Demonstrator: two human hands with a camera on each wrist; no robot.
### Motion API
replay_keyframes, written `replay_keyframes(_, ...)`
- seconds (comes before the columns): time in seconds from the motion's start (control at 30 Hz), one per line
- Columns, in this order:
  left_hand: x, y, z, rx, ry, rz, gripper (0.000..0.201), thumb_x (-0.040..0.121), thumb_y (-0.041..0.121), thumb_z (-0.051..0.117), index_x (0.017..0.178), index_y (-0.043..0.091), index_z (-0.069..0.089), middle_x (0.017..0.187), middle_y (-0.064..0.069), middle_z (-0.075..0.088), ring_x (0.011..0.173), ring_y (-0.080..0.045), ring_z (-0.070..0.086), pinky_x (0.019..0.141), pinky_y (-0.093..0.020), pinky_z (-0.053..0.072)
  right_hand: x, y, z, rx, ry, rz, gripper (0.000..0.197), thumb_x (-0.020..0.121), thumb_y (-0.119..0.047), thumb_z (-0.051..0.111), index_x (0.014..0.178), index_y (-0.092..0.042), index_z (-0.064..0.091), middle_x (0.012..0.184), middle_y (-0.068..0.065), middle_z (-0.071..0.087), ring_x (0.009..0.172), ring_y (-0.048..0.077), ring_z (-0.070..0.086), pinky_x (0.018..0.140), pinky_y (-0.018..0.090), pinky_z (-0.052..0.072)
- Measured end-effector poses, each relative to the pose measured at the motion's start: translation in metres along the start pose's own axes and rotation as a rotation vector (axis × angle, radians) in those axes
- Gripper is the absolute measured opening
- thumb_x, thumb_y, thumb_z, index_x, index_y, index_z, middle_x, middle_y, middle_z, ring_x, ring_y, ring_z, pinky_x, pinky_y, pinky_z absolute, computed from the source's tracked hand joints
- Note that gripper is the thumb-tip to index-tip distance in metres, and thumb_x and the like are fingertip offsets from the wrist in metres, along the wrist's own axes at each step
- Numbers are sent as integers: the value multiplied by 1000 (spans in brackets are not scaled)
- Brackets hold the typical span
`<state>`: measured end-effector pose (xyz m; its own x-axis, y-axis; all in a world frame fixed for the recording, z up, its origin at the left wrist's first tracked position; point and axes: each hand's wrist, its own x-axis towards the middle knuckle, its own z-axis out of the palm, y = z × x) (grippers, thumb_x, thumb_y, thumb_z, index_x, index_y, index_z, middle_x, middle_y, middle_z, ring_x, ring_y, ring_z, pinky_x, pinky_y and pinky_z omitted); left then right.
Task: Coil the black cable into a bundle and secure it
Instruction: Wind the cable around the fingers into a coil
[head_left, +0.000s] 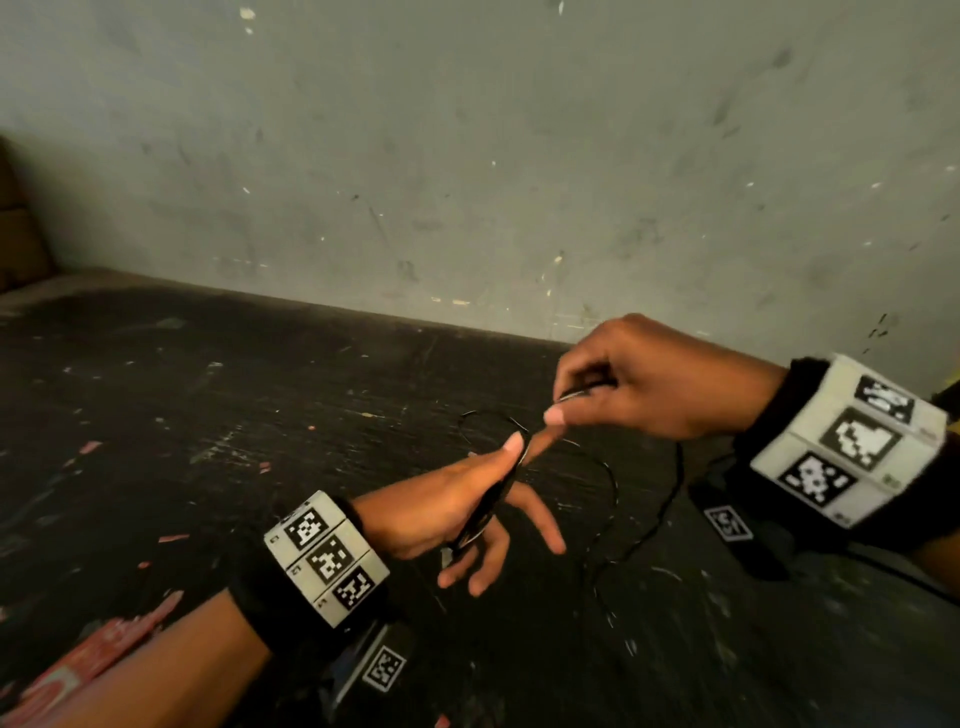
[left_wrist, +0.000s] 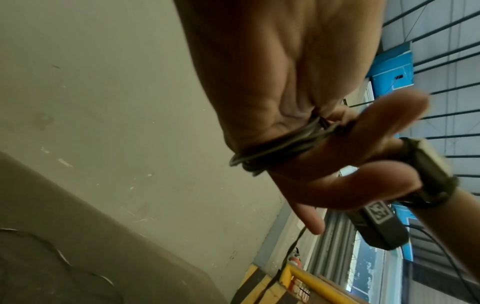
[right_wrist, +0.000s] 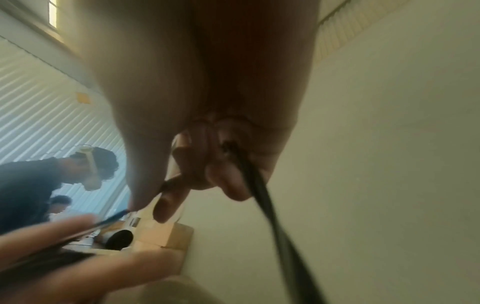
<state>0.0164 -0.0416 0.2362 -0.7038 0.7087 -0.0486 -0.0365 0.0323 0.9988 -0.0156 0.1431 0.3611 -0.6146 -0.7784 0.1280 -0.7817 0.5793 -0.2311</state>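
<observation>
The thin black cable (head_left: 488, 506) is partly wound into small loops held in my left hand (head_left: 519, 452). The thumb pinches the loops against the index finger while the other fingers stay stretched out. In the left wrist view the loops (left_wrist: 280, 144) cross the base of the fingers. My right hand (head_left: 566, 400) hovers just above and to the right, its curled fingers pinching the free strand. In the right wrist view that strand (right_wrist: 255, 185) runs out of the fist. The loose length (head_left: 670, 493) trails across the dark table (head_left: 260, 415) under the right wrist.
A scuffed grey wall (head_left: 519, 156) rises right behind the table. A red printed label (head_left: 78, 660) lies at the near left edge, and a brown box (head_left: 15, 223) sits at the far left. Other people (right_wrist: 39, 181) and cardboard boxes (right_wrist: 166, 236) show in the right wrist view.
</observation>
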Motion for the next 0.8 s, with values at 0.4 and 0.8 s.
replay_keyframes(0.4, -6, 32, 8, -376, -337, 90, 60, 83, 66, 19, 141, 54, 16, 144, -23, 41, 87, -33, 70, 48, -36, 59, 9, 42, 27, 204, 156, -84, 24, 89, -34, 56, 98, -19, 72, 92, -12, 74, 83, 5, 69, 75, 30, 55)
replay_keyframes(0.8, 9, 47, -17, -512, 163, 254, 88, 61, 85, 24, 142, 54, 6, 149, -15, 36, 102, -46, 64, 56, -43, 61, 0, -6, 128, 201, 104, 26, 22, 97, -27, 42, 111, -16, 55, 97, 4, 66, 86, 18, 62, 73, 35, 48)
